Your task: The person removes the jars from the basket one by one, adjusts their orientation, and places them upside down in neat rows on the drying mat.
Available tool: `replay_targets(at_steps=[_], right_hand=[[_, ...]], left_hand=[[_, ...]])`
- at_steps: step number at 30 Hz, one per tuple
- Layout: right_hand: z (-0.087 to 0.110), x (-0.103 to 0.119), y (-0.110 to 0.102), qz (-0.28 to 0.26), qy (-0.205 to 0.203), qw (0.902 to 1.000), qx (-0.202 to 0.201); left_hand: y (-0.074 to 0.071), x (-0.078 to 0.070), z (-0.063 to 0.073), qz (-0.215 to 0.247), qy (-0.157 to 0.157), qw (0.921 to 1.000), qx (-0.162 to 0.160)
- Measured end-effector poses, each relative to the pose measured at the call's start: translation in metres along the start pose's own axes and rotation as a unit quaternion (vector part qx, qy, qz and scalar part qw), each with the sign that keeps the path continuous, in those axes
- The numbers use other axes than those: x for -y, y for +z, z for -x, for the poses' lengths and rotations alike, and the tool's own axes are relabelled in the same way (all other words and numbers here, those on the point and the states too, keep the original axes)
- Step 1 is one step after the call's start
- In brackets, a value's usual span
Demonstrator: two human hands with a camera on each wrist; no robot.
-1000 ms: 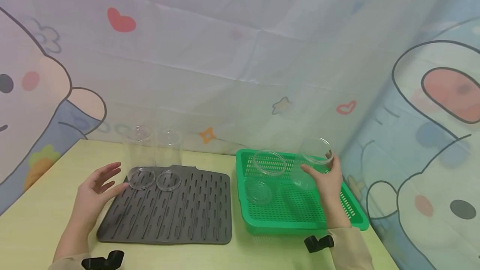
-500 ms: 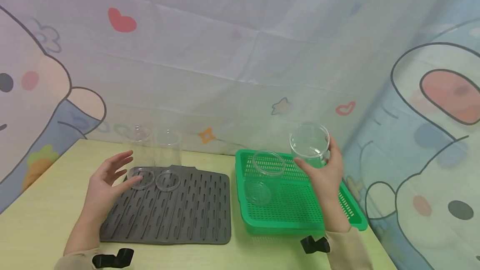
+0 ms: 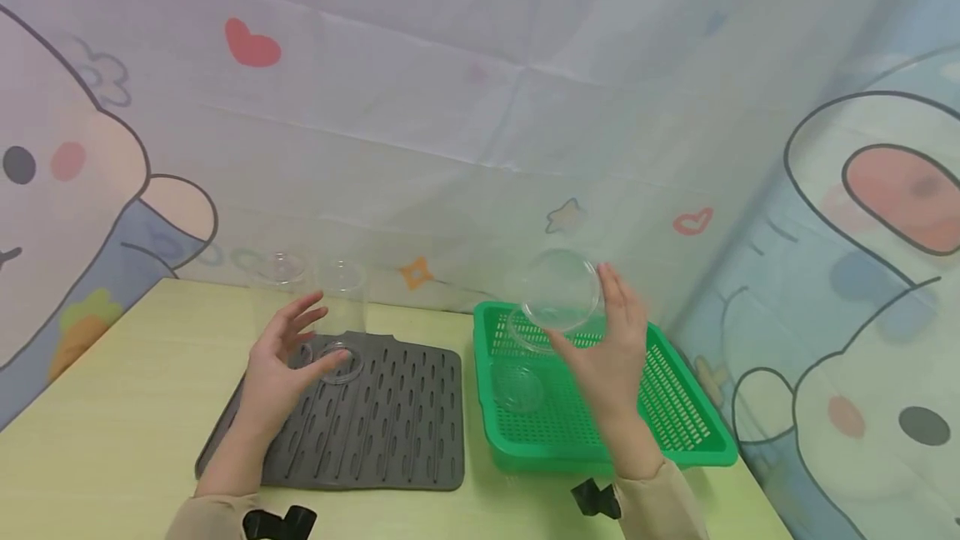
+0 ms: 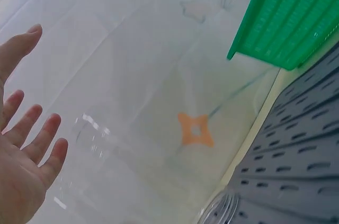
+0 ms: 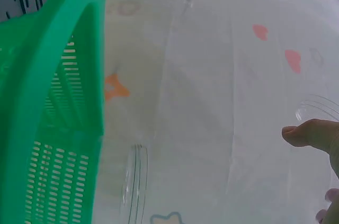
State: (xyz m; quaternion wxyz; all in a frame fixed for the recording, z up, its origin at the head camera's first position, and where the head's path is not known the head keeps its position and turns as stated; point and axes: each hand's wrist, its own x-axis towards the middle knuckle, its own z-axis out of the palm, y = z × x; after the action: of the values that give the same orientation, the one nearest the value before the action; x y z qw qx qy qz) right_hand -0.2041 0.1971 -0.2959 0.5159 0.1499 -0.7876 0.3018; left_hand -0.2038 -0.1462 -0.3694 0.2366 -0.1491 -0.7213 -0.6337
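Colourless and see-through, the held cup [image 3: 561, 290] hangs tilted above the green basket, pinched between the thumb and fingers of the right hand [image 3: 609, 357], which comes in from about 5 o'clock, taking the head view as the dial and that cup as its centre. At 7 o'clock, partly behind it, a second clear cup [image 3: 517, 390] leans inside the green basket [image 3: 540, 455], whose slotted body spreads out at 6. Towards 8:30 the left hand [image 3: 281, 365] is relaxed, fingers spread and gripping nothing; it overlaps the left standing cup [image 3: 273, 294], and whether they touch I cannot tell. Just beside that one is the right standing cup [image 3: 342, 307], at 9 o'clock; both stand at the far edge of the dark grey slotted mat [image 3: 390, 432], which lies at 8. Beige sleeves [image 3: 660, 498] cover both forearms, with a small black fitting [image 3: 596, 498] at each wrist. Beneath everything is a pale yellow table [image 3: 120, 382]; beyond, a whitish curtain [image 3: 465, 90] carries red hearts [image 3: 251, 44] between 10 and 11.
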Motion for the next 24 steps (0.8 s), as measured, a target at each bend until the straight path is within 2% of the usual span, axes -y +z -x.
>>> replay_targets(at_steps=[4, 8, 12, 17, 24], right_hand=[[0.005, 0.008, 0.009, 0.020, -0.045, 0.9988, -0.001], [0.010, 0.016, 0.016, 0.056, -0.082, 0.9950, 0.000], [0.015, 0.024, 0.023, 0.082, -0.113, 0.9903, -0.002], [0.024, 0.031, 0.033, 0.085, -0.132, 0.9876, -0.001], [0.038, 0.039, 0.046, 0.106, -0.163, 0.9809, 0.004]], left_hand=[[0.015, -0.006, 0.001, 0.021, 0.000, 0.9992, 0.033], [0.026, -0.011, 0.002, 0.015, 0.002, 0.9985, 0.052], [0.033, -0.016, 0.004, 0.005, -0.009, 0.9977, 0.067], [0.041, -0.020, 0.006, 0.011, -0.018, 0.9958, 0.089], [0.048, -0.021, 0.008, 0.002, 0.003, 0.9948, 0.102]])
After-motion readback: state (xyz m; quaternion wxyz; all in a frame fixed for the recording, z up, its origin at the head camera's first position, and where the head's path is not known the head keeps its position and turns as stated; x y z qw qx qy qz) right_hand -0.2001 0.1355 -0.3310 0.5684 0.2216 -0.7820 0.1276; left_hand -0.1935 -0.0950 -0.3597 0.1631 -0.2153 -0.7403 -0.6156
